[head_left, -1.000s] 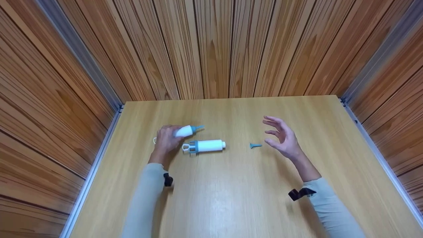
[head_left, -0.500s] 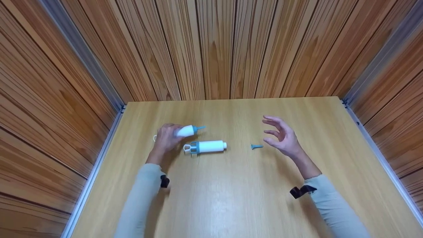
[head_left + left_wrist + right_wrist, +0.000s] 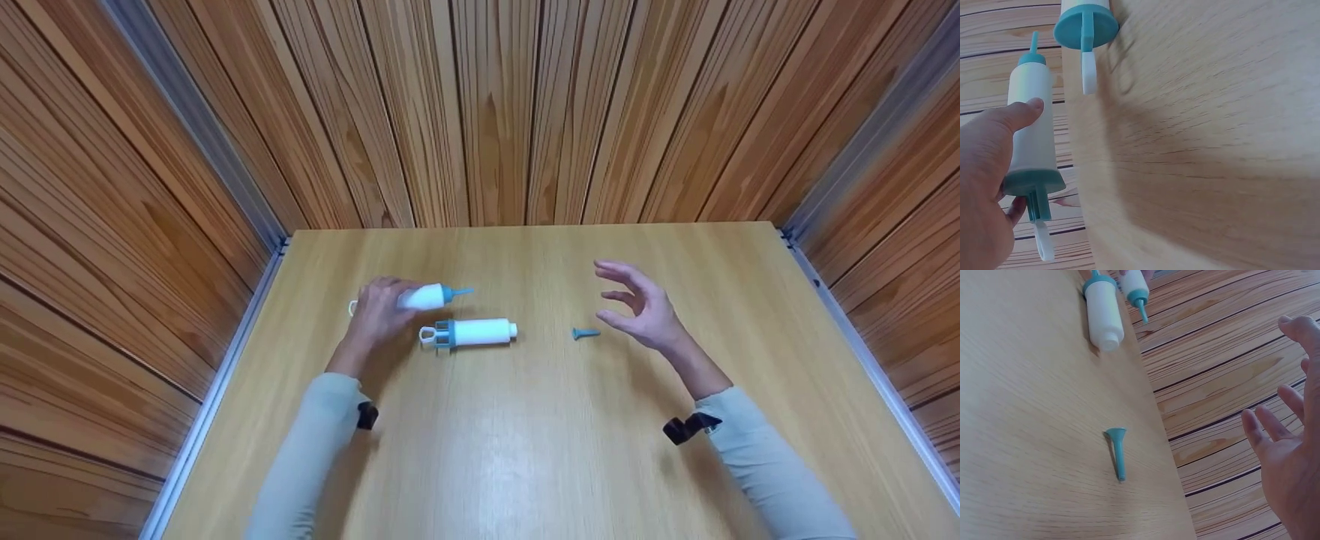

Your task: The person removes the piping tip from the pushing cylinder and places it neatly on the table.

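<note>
My left hand grips a white decorating syringe with a teal tip, held above the table at the left; in the left wrist view its thumb lies along the white barrel, and a white pull ring sticks out behind the teal collar. A second white syringe lies on the table just nearer, its front end bare of any long tip. To the right rests a loose teal nozzle. Beyond it hovers my right hand, fingers spread and relaxed, holding nothing; the right wrist view has the nozzle apart from it.
The wooden table carries these items near its middle. A plank wall stands behind it, with more plank walls along both sides. Metal rails run along the left and right table edges. Each sleeve bears a dark wrist mount.
The head view has drifted slightly, shifting the table items a little to the right. The held syringe has edged a touch rightward. My right hand stays nearly still.
</note>
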`<state>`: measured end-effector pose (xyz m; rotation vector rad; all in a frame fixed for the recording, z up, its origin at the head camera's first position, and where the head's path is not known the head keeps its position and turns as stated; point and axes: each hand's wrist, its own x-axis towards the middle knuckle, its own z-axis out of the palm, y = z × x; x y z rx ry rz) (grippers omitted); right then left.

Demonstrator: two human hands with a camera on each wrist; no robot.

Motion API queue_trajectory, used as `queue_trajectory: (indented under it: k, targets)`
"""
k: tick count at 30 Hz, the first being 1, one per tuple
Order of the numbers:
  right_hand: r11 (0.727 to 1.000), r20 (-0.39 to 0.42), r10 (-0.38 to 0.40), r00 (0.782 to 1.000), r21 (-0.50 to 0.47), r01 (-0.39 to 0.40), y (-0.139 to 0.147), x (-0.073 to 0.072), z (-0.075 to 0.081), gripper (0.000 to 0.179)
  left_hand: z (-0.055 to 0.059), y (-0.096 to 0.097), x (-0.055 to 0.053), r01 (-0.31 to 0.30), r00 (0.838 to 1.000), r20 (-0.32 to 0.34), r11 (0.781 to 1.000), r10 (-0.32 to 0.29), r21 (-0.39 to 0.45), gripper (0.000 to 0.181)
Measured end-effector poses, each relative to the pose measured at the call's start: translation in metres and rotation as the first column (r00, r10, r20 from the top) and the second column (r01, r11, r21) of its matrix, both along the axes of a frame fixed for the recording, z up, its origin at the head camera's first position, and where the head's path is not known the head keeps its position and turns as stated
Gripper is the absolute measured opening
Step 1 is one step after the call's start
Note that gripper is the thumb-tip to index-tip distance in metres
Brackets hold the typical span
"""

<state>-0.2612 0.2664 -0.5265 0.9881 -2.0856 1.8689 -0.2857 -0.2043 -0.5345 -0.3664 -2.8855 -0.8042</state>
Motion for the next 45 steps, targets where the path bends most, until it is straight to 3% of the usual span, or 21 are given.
queue_trajectory:
  k: [7,16,24,32,45]
  targets:
    - [1.0,0.011,-0.025,1.0,-0.005,0.025,-0.003,0.006,-0.008,0.071,0.006,0.003,0.008,0.037,0.998,-0.042,0.998,-0.038,-0.042,0.041]
    - [0.998,-0.019,-0.063,0.998,-0.01,0.062,-0.007,0.012,-0.007,0.071,0.012,0.008,0.017,0.103,0.985,-0.127,0.991,-0.113,-0.08,0.042]
    - [0.996,-0.034,-0.091,0.995,-0.007,0.091,-0.007,0.019,-0.005,0.071,0.017,0.021,0.027,0.116,0.98,-0.16,0.992,-0.121,-0.042,0.043]
    - [0.999,0.004,-0.044,0.999,-0.007,0.045,-0.013,0.03,-0.004,0.072,0.021,0.029,0.035,0.129,0.977,-0.176,0.992,-0.124,0.017,0.042]
    - [0.997,-0.001,0.076,0.997,-0.033,-0.076,-0.029,0.046,-0.021,0.068,0.024,0.051,0.048,0.194,0.967,-0.174,0.981,-0.187,0.025,0.041]
